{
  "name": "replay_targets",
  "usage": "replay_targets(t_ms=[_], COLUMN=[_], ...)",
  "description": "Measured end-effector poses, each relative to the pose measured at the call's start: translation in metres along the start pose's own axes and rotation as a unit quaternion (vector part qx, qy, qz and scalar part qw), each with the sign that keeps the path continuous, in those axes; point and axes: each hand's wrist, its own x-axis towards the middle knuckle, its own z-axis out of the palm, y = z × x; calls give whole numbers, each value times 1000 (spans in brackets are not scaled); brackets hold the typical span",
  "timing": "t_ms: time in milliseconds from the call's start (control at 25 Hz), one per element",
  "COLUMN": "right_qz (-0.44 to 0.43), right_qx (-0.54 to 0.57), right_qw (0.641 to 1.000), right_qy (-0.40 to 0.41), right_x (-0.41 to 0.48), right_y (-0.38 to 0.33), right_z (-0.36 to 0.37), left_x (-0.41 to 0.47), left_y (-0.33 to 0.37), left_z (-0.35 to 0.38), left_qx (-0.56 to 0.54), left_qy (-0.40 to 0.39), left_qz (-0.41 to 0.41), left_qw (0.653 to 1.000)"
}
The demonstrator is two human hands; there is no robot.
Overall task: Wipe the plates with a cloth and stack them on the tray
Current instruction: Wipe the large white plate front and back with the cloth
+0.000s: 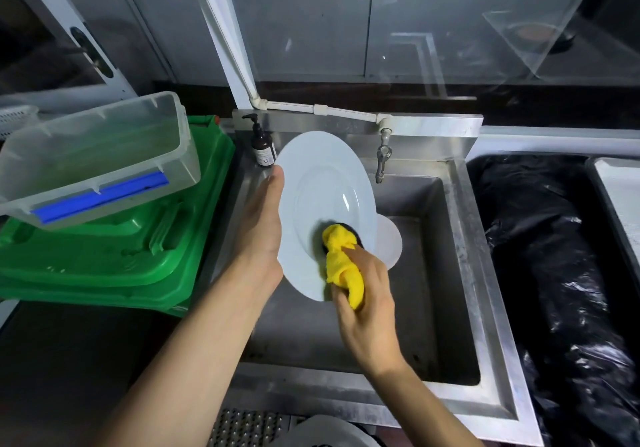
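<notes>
The white plate [322, 187] is held tilted on edge above the steel sink [426, 290], its face turned to the right. The left hand [266, 225] grips it at the left rim: the thumb lies along the edge and the fingers are hidden behind the plate. The right hand [367, 294] is curled round a bunched yellow cloth [341, 259], and the cloth's far end presses on the lower part of the plate's face.

A second plate [393, 242] shows just behind the first one's right edge — whether it rests in the sink cannot be told. The rim of another plate [325, 432] shows at the near edge of the view.

At the far wall of the sink, a tap [382, 159] hangs on the right and a dark pump bottle [261, 145] stands on the left corner. Left of the sink, green crates [104, 256] are stacked, with a clear plastic tub [97, 155] tilted on top. Right of the sink, black plastic sheeting [554, 256] fills a second basin.
</notes>
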Motion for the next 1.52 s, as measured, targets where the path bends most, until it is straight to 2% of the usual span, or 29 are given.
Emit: replay_targets(t_ms=[120,240,360,560,640,720,800,880,1000,1120,1200,1320,1400,1520], right_qz=[-40,-94,-99,-97,-101,-68,12,92,161,226,242,263,275,304], right_qx=[-7,-67,-107,-93,-58,-11,48,134,202,248,276,313,337,378], right_qw=[998,990,987,990,992,997,998,987,963,938,927,911,900,874], right_qy=[-52,-81,-73,-51,-46,-36,-25,13,82,86,74,52,39,28], right_x=[-2,4,10,15,19,20,19,21,29,34,36,38,37,36], right_y=[-25,-32,-24,-27,-25,-24,-28,-33,-37,-36,-34,-33,-30,-27], right_z=[7,3,0,-11,-19,-24,-26,-28,-37,-48,-52,-57,-59,-60], left_x=[0,-2,-2,-3,-3,-3,-2,-1,4,14,21,25,25,28], left_y=[-1,-1,0,8,10,11,10,7,-6,-30,-43,-58,-64,-65], left_z=[3,4,7,12,13,15,17,18,11,-9,-24,-38,-42,-45], left_qx=[-8,-34,-40,-26,-6,31,63,79,113,170,242,317,310,144], left_qy=[11,25,7,3,-25,-42,-47,-69,-88,-22,30,55,50,65], left_qz=[-14,-39,-52,-63,-61,-76,-96,-97,-85,-13,29,-16,-78,-148], left_qw=[1000,998,998,998,998,996,992,990,986,985,969,947,946,976])
